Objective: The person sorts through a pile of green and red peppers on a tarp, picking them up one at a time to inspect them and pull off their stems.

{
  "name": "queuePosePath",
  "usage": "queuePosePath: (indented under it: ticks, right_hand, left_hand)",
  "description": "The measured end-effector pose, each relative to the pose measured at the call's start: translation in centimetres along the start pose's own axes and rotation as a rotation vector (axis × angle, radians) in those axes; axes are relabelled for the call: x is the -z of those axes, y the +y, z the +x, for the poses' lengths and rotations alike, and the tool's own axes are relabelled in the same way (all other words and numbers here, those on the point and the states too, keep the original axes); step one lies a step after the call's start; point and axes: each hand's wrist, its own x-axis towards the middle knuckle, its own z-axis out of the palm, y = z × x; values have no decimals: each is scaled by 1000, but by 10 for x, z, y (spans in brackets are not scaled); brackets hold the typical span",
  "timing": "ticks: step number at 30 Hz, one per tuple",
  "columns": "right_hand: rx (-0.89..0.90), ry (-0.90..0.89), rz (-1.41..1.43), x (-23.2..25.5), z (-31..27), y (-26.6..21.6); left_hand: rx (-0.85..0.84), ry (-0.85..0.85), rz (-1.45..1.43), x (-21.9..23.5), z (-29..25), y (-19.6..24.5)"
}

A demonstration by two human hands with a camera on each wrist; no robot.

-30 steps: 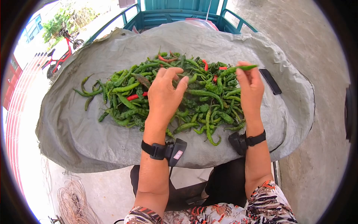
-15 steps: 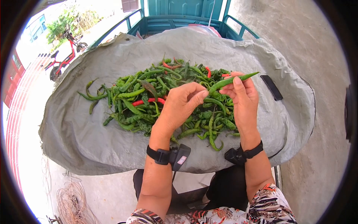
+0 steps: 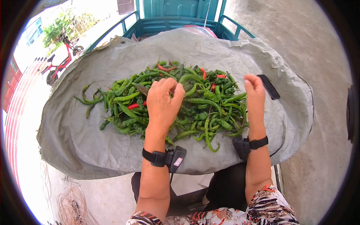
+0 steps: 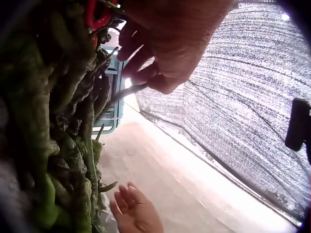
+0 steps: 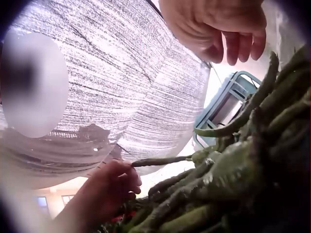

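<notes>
A heap of green chili peppers (image 3: 202,108) with a few red ones (image 3: 135,106) lies on a grey tarp (image 3: 93,142). My left hand (image 3: 170,88) hovers over the middle of the heap with curled fingers. In the right wrist view the left hand (image 5: 121,177) pinches the end of a thin green pepper (image 5: 160,161); the left wrist view shows the same pinch on the pepper (image 4: 127,91). My right hand (image 3: 253,80) is raised at the heap's right edge and holds nothing, its fingers (image 5: 233,46) loosely curled.
A flat black object (image 3: 270,87) lies on the tarp right of the heap. A teal cart frame (image 3: 168,18) stands behind. A red scooter (image 3: 56,67) is parked far left. A coil of wire (image 3: 71,206) lies on the concrete at lower left.
The right hand held a long green pepper and the left hand joined it half a second ago. Now the right hand is empty and the left hand is back over the heap.
</notes>
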Motion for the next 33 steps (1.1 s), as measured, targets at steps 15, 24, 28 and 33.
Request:
queuePosePath:
  ticks: [15,24,28,33]
  right_hand:
    - [274,-152,-391,-20,-9,2]
    - [76,-130,302,-15,-17,-44]
    - [-108,-323,728,-19,-23,-49]
    - [-220,-453,899,-28,-35,-64]
  left_hand:
    - [52,100,-28,1,0,8]
    - [-213,233,105,1,4,4]
    - [-213,162,-42,-1,3,5]
    - [-130,-17,-284,-1,0,13]
